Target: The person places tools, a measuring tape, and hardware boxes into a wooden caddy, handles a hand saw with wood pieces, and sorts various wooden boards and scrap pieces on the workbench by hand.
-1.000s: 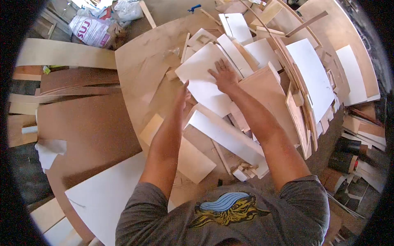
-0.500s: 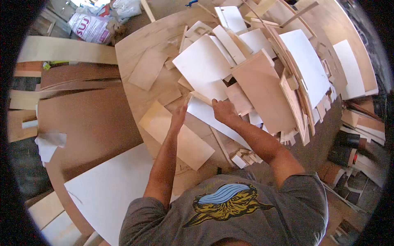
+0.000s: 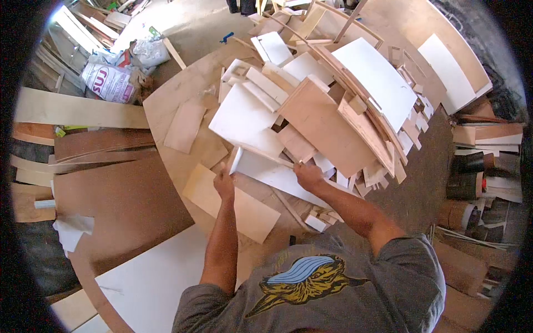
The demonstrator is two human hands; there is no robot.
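My left hand [image 3: 224, 183] is closed around the lower end of a narrow white-edged wood piece [image 3: 236, 160]. A thin pale edge runs from the top of that piece toward my right hand [image 3: 308, 176], whose fingers are pinched at its far end. Under and between the hands lies a long white panel [image 3: 272, 175]. Just beyond is a larger white board [image 3: 244, 119], and a light wood board [image 3: 250, 213] rests beside my left forearm.
Scrap boards pile up beyond and right of my hands, with a brown panel [image 3: 327, 127] on top. A brown sheet [image 3: 116, 194] lies left. Printed sack [image 3: 108, 83] stands at upper left. A person's dark footwear [image 3: 240, 8] shows at the top. Small offcuts [image 3: 322, 217] lie near my shirt.
The view has shifted, so the pile and both hands appear lower. My hands are slightly farther apart, and the held piece shows a white side near my left hand.
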